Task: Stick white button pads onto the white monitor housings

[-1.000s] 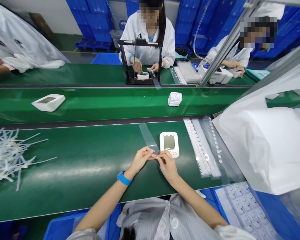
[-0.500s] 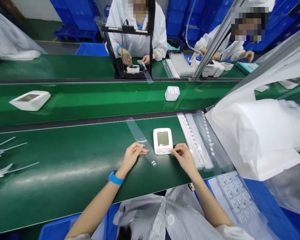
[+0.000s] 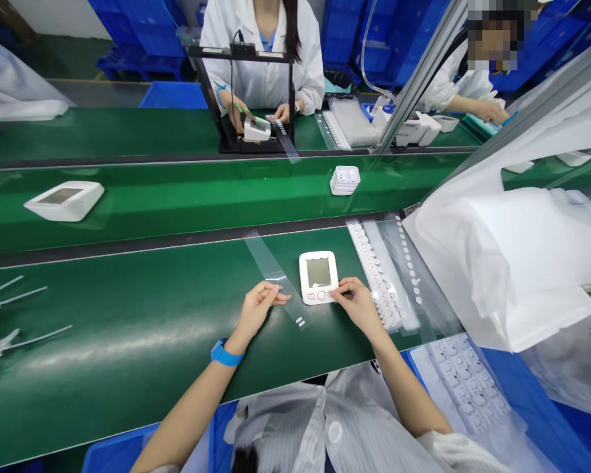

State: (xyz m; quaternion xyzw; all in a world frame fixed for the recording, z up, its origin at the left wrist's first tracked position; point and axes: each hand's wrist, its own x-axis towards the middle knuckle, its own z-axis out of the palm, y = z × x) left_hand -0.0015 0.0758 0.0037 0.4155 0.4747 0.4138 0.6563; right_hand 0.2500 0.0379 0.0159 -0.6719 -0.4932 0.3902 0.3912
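A white blood pressure monitor (image 3: 318, 272) with a grey screen and three oval buttons lies face up on the green bench. My right hand (image 3: 358, 303) is closed at its lower right corner, fingertips over the rightmost button and the side edge. Any small piece between these fingertips is hidden. Left of the monitor, a clear plastic strip (image 3: 268, 259) lies slanted, with a few small white oval pieces at its near end. My left hand (image 3: 262, 306), a blue band on its wrist, pinches the strip's left edge with thumb and fingers together.
White round parts on strips (image 3: 377, 279) lie to the right, beside a large white plastic bag (image 3: 517, 263). Cut strips (image 3: 0, 315) are scattered far left. The green channel holds another monitor (image 3: 66, 200) and stacked white casings (image 3: 345, 180). Two co-workers sit opposite.
My right fingertips have moved left from the monitor's edge onto its rightmost button. The left hand stays at the strip. Across the bench, a co-worker's white device now sits tilted up.
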